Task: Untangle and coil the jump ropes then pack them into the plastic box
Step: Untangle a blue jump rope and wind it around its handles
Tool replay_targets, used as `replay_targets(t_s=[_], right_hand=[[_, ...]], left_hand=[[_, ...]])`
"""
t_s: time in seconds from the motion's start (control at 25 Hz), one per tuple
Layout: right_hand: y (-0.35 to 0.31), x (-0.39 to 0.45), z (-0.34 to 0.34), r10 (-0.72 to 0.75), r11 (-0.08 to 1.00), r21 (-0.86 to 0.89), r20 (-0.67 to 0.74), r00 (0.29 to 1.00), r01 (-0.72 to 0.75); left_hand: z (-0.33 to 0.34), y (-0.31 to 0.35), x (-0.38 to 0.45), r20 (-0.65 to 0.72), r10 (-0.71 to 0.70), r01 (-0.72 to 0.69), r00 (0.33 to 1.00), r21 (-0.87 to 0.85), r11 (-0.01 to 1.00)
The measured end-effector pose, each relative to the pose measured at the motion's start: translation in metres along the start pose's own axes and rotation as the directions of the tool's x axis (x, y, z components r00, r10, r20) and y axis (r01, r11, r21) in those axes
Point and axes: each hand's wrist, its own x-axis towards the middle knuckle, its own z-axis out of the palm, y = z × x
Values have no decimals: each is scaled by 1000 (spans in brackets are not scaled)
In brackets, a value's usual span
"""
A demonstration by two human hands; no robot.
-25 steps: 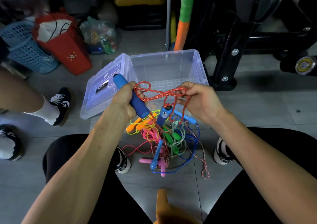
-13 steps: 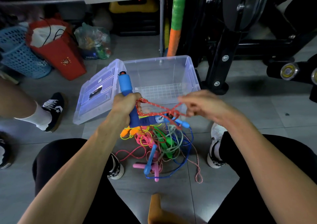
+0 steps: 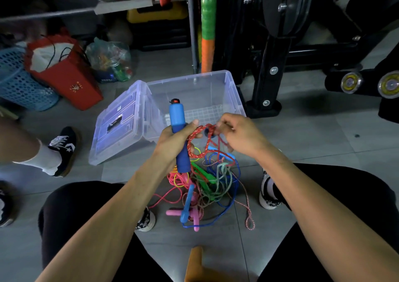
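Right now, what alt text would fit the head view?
Seen from above, the left hand grips a blue rope handle while the right hand pinches its red rope. A tangle of jump ropes lies below, before an open plastic box.

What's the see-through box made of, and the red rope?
The box looks like clear, glossy plastic: the floor shows through its walls. The red rope looks like braided cord, matte, with white flecks in its weave. The fibre itself I cannot tell.

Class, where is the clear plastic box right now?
In the head view, the plastic box sits open on the floor, centre, beyond both hands, its lid lying to its left.
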Motion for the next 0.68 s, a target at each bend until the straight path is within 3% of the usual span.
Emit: replay_targets(t_s=[0.08, 0.24, 0.4, 0.52, 0.6, 0.68], right_hand=[[-7, -3, 4, 5, 1000, 0, 41, 999, -5], [-12, -2, -2, 13, 995, 95, 56, 998, -18], [-13, -5, -13, -13, 962, 273, 113, 993, -19], [-14, -8, -15, -29, 928, 371, 148, 989, -29], [-16, -9, -19, -36, 848, 530, 69, 997, -6], [-20, -7, -28, 32, 715, 698, -95, 995, 43]], left_hand=[[3, 0, -4, 20, 12, -12, 1000, -30, 999], [-1, -3, 1, -187, 66, -39, 980, 143, 989], [-13, -5, 17, -208, -152, 112, 966, -193, 975], [-22, -6, 23, -152, -231, 193, 961, -232, 953], [-22, -6, 22, -177, -258, 223, 950, -196, 955], [-26, -6, 23, -246, -278, 237, 928, -186, 954]])
